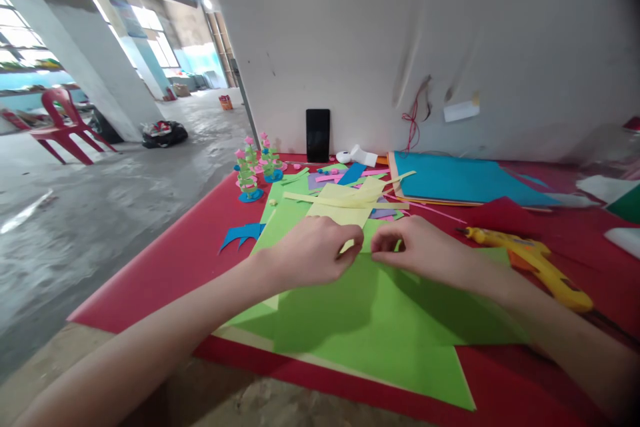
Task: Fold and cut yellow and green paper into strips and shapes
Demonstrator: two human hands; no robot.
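Observation:
My left hand and my right hand meet above a large green paper sheet lying on the red table. Both hands are closed in a pinch, fingertips almost touching. A small pale yellow piece of paper shows between the left fingers. What the right fingers pinch is too small to make out. Just beyond the hands lies a pale yellow sheet with yellow strips across it.
A yellow glue gun lies to the right of my right hand. A blue paper stack sits at the back right. Two small paper trees stand at the back left, a black phone leans on the white board. Coloured scraps litter the middle.

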